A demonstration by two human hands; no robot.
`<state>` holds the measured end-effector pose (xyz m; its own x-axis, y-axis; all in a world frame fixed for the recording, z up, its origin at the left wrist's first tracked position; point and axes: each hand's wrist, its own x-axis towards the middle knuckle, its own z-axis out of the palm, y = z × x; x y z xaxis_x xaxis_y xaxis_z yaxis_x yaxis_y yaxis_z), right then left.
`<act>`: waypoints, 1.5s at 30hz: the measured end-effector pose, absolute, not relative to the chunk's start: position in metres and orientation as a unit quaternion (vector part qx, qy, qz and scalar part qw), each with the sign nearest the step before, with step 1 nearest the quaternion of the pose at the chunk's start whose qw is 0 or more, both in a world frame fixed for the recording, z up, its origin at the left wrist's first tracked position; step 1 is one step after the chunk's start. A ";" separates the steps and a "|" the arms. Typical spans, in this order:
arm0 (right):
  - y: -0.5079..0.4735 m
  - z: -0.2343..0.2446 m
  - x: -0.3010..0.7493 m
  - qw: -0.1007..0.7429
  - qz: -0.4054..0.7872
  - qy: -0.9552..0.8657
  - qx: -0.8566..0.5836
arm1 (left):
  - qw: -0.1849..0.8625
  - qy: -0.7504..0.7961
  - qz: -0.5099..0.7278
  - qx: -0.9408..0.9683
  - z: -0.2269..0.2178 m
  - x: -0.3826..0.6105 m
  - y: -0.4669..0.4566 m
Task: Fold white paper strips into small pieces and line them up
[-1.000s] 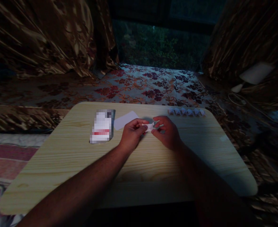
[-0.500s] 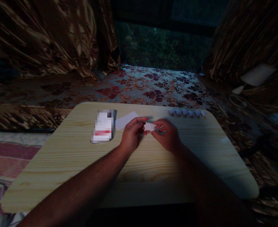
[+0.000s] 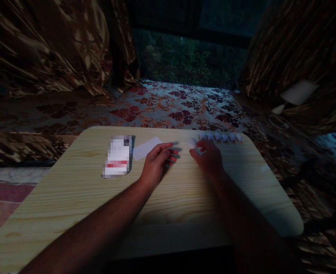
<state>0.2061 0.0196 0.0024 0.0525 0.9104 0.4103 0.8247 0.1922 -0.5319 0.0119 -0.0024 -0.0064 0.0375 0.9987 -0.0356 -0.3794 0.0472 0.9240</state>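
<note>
My right hand (image 3: 209, 156) pinches a small piece of white folded paper (image 3: 191, 143), blurred by motion, between thumb and fingers over the back middle of the table. Facing it, my left hand (image 3: 158, 160) holds nothing; its fingers are loosely curved and apart. Just behind the left hand lies a flat white sheet of paper (image 3: 145, 148), partly covered by the fingers. A row of several small folded paper pieces (image 3: 223, 137) runs along the table's back edge, beyond the right hand.
A pixelated white object with a red band (image 3: 118, 156) lies left on the wooden table (image 3: 182, 213). A small pale patch (image 3: 264, 168) shows near the right edge. Behind stand a floral-covered ledge (image 3: 182, 102), curtains and a white lamp (image 3: 299, 92).
My hands have come apart. The left has let go of the folded paper, and the right has carried it slightly right and back. The whole view has shifted a little.
</note>
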 end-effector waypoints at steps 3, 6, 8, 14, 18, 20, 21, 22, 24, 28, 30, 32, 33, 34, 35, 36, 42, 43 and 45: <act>0.028 0.007 0.225 0.306 0.016 -0.636 -0.708 | 0.589 0.415 0.565 0.402 -0.006 0.013 -0.003; 0.034 0.006 0.236 0.246 0.013 -0.605 -0.757 | 0.573 0.424 0.562 0.419 -0.007 0.014 -0.002; 0.036 0.003 0.240 0.216 0.021 -0.592 -0.776 | 0.569 0.426 0.558 0.428 -0.008 0.014 -0.002; 0.037 0.001 0.240 0.171 0.034 -0.574 -0.800 | 0.560 0.431 0.556 0.438 -0.010 0.014 -0.002; 0.037 0.002 0.241 0.164 0.036 -0.572 -0.803 | 0.554 0.434 0.554 0.445 -0.009 0.015 -0.003; 0.038 0.001 0.241 0.160 0.037 -0.571 -0.804 | 0.551 0.440 0.551 0.446 -0.009 0.015 -0.003; 0.038 0.001 0.241 0.157 0.037 -0.573 -0.804 | 0.551 0.444 0.548 0.446 -0.008 0.015 -0.003; 0.038 0.001 0.241 0.156 0.036 -0.575 -0.803 | 0.550 0.446 0.546 0.448 -0.008 0.015 -0.003; 0.038 0.000 0.240 0.155 0.029 -0.581 -0.799 | 0.549 0.451 0.542 0.449 -0.008 0.015 -0.003; 0.038 0.000 0.239 0.155 0.023 -0.584 -0.796 | 0.542 0.460 0.539 0.452 -0.007 0.016 -0.003; 0.038 0.001 0.239 0.155 0.025 -0.583 -0.797 | 0.539 0.463 0.538 0.453 -0.007 0.017 -0.004; 0.037 0.001 0.239 0.158 0.022 -0.584 -0.796 | 0.533 0.469 0.532 0.462 -0.007 0.018 -0.005; 0.037 0.001 0.239 0.160 0.020 -0.585 -0.795 | 0.522 0.475 0.526 0.474 -0.007 0.018 -0.005; 0.036 0.001 0.239 0.162 0.019 -0.587 -0.793 | 0.500 0.484 0.518 0.497 -0.007 0.018 -0.006; 0.036 0.001 0.239 0.162 0.020 -0.588 -0.792 | 0.468 0.493 0.508 0.530 -0.007 0.019 -0.007; 0.036 0.002 0.239 0.161 0.021 -0.589 -0.792 | 0.428 0.497 0.497 0.568 -0.006 0.019 -0.008; 0.035 0.003 0.240 0.150 0.029 -0.594 -0.790 | 0.244 0.437 0.412 0.761 -0.005 0.018 -0.010; 0.034 0.003 0.240 0.150 0.030 -0.595 -0.789 | 0.222 0.432 0.391 0.782 -0.006 0.017 -0.010; 0.034 0.002 0.241 0.152 0.035 -0.594 -0.789 | 0.189 0.428 0.350 0.812 -0.009 0.017 -0.009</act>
<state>0.2410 0.0338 0.0025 0.2912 0.9484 0.1257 0.9274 -0.2476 -0.2803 0.0170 -0.0086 -0.0090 0.3887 0.8266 0.4071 0.5622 -0.5628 0.6060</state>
